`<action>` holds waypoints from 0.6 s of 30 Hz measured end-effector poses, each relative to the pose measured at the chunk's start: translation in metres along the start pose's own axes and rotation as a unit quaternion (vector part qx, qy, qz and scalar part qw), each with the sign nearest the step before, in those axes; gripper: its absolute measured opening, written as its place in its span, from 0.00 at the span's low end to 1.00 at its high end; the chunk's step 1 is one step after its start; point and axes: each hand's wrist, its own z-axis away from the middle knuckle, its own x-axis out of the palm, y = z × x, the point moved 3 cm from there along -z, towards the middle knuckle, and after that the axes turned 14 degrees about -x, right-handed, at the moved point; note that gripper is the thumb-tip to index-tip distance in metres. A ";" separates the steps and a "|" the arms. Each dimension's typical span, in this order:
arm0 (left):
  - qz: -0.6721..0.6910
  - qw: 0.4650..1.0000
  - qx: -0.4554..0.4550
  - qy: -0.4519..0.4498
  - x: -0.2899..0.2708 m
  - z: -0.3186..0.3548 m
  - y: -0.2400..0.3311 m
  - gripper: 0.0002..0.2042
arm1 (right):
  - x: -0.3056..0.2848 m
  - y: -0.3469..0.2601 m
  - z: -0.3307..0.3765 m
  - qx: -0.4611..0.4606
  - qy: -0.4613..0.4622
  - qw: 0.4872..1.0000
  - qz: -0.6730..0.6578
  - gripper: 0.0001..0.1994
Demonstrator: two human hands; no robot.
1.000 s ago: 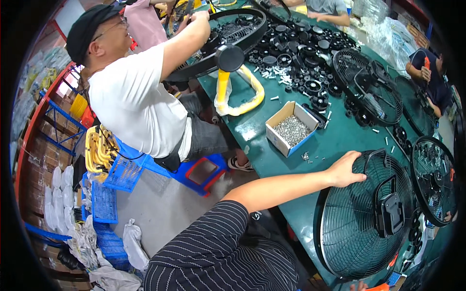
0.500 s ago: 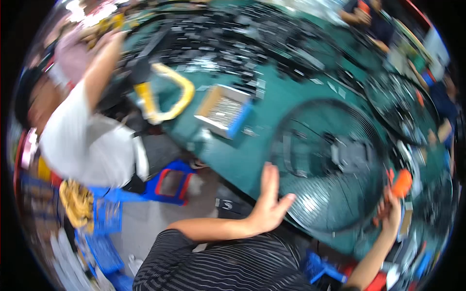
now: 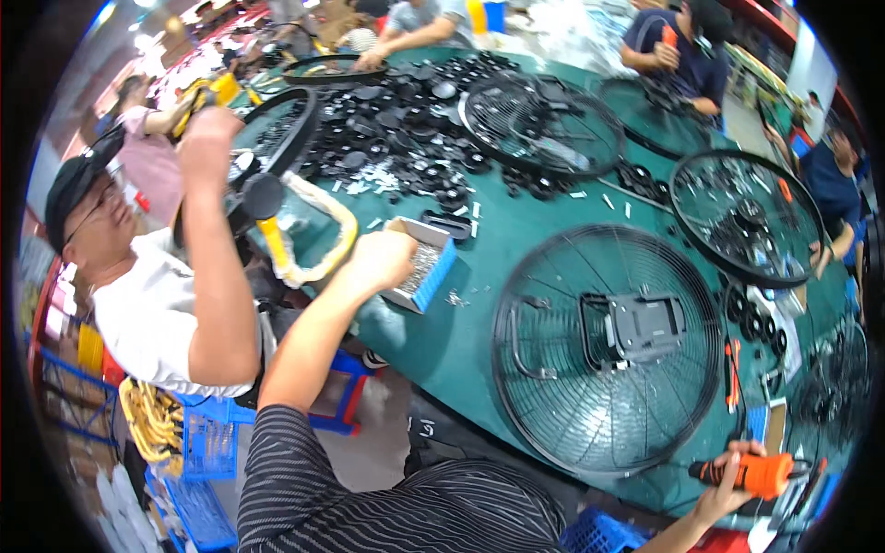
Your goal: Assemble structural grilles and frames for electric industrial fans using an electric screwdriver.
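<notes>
- Green counter (image 3: 415,341) filled the middle of the frame, with several people around its edges.
- At centre left, the person's left grip (image 3: 387,258) reached over a small open carton (image 3: 437,281) with a blue side; its fingertips were hidden, so I could not tell whether it was closed on anything.
- Small metal screws (image 3: 424,260) lay in that carton, and a few loose ones (image 3: 455,298) lay just beside it.
- At lower right, the right grip (image 3: 725,488) was closed around an orange-and-black power driver (image 3: 765,476), near the counter's edge.
- Between the two, right of centre, a large round wire fan guard (image 3: 608,405) lay flat, bearing a dark bracket (image 3: 650,327).
- Left of the carton stood a bent yellow tube (image 3: 346,230) with a round black disc (image 3: 263,196) near it.
- Black round parts (image 3: 396,120) were heaped across the upper middle.
- At right, another fan ring (image 3: 751,217) lay near a red-handled tool (image 3: 733,373).
- At left sat a co-worker in a white shirt (image 3: 152,309), one arm raised.
</notes>
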 end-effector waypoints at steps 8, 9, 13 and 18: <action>0.010 1.000 -0.023 -0.011 0.027 -0.005 -0.004 0.07 | 0.028 -0.030 -0.004 0.024 0.002 0.999 -0.033 0.14; 0.021 0.999 -0.030 -0.014 0.028 -0.003 -0.006 0.07 | 0.031 -0.033 -0.006 0.028 -0.013 0.998 -0.048 0.18; 0.041 0.999 -0.035 0.008 0.030 -0.004 -0.010 0.07 | 0.031 -0.033 -0.013 0.055 -0.012 0.998 -0.026 0.17; 0.068 0.997 -0.016 0.025 0.033 -0.005 -0.017 0.08 | 0.021 -0.032 -0.016 0.037 -0.030 0.999 -0.022 0.13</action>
